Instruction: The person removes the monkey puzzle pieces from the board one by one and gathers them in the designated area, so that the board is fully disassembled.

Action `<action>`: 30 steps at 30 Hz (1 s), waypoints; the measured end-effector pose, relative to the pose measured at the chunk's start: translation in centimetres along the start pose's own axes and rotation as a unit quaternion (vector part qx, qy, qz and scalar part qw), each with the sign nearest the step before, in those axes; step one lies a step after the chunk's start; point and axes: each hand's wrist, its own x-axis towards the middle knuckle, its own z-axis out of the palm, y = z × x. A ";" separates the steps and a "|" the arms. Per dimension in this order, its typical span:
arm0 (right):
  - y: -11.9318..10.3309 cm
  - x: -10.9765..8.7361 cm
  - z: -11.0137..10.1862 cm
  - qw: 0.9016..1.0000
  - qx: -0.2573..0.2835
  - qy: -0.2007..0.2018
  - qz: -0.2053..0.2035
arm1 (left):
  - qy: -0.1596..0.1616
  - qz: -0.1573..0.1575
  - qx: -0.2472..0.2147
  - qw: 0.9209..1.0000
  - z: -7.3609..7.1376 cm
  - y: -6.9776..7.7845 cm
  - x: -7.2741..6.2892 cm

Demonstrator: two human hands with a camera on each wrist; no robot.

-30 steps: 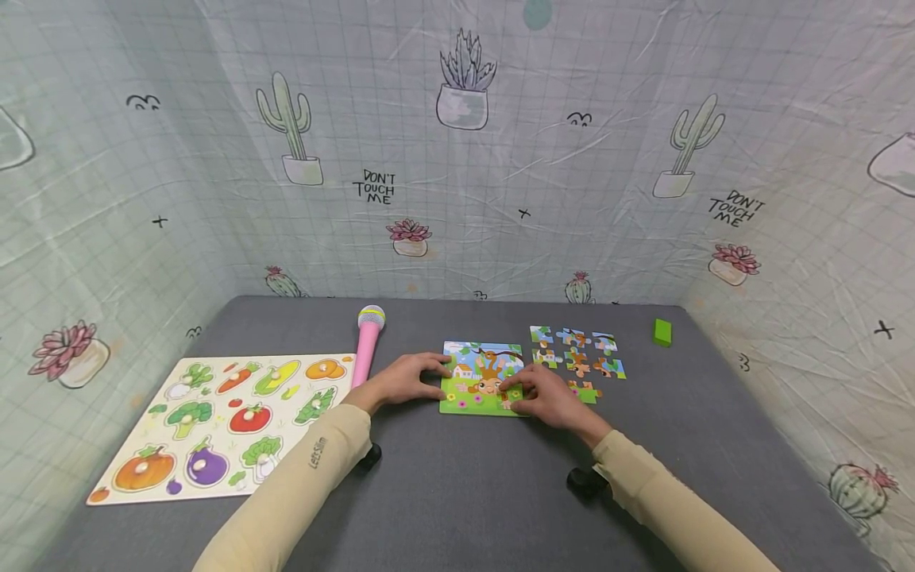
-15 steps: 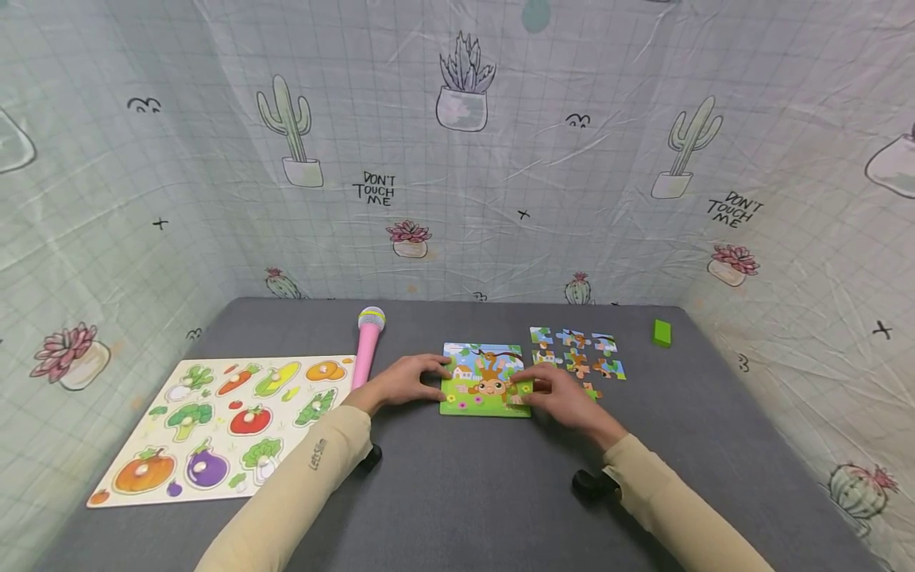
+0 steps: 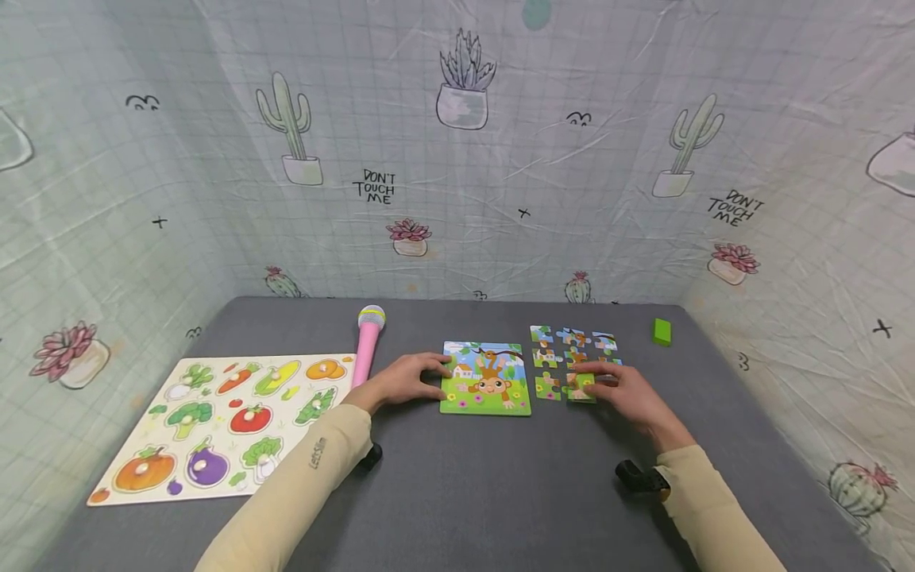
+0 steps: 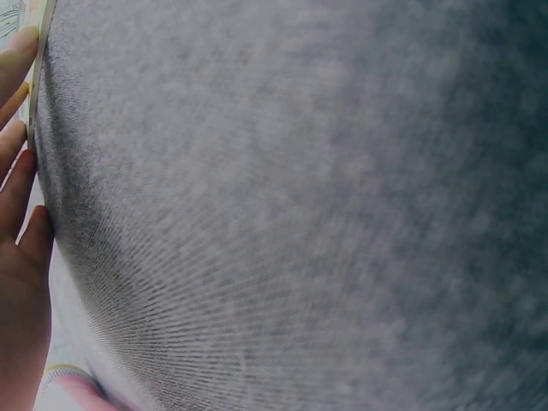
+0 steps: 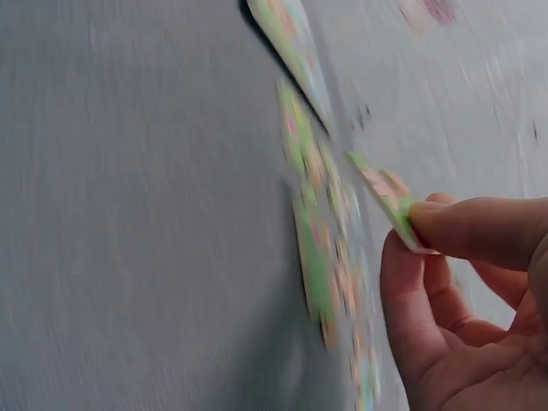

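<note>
Pinched between thumb and fingers of my right hand [image 3: 632, 397] is a green jigsaw piece [image 5: 390, 195]. It is held above the table, over the front of the loose jigsaw pieces [image 3: 548, 387] in the head view. My left hand [image 3: 407, 379] rests beside the square monkey puzzle board [image 3: 486, 380], thumb and fingertips at its left edge. In the left wrist view the fingers [image 4: 19, 184] of that hand lie fairly straight along the edge. The loose pieces sit right of the board in rough rows, some of them hidden by the right hand.
A vegetable peg puzzle [image 3: 246, 421] covers the left of the grey table [image 3: 472, 492]. Between it and the monkey board lies a pink toy microphone [image 3: 367, 342], partly behind the left hand. One green block [image 3: 662, 332] stands at the back right. Patterned cloth [image 3: 465, 199] walls the table in.
My right hand has lifted the jigsaw piece off the monkey board's lower right and carried it rightward over the loose pieces. The left hand has stayed at the board's left edge.
</note>
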 end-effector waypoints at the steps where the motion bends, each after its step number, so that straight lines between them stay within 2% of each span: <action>1: 0.4 -0.2 -0.6 1.000 -0.004 0.008 0.011 | -0.001 0.001 0.000 1.000 0.0 0.0 0.0; 5: 2.0 -0.9 -2.8 0.999 -0.022 0.024 0.040 | 0.000 0.004 0.001 1.000 0.0 0.0 0.0; 11: 3.3 -1.7 -4.3 0.997 -0.058 0.010 0.053 | 0.000 0.005 0.005 1.000 0.1 -0.1 0.1; 21: 3.9 -1.4 -4.5 0.994 -0.085 0.021 0.066 | 0.002 0.005 0.008 1.000 0.0 -0.1 0.2; 30: 3.8 -0.9 -4.2 0.991 -0.121 0.043 0.048 | 0.002 0.007 0.008 1.000 0.0 -0.1 0.2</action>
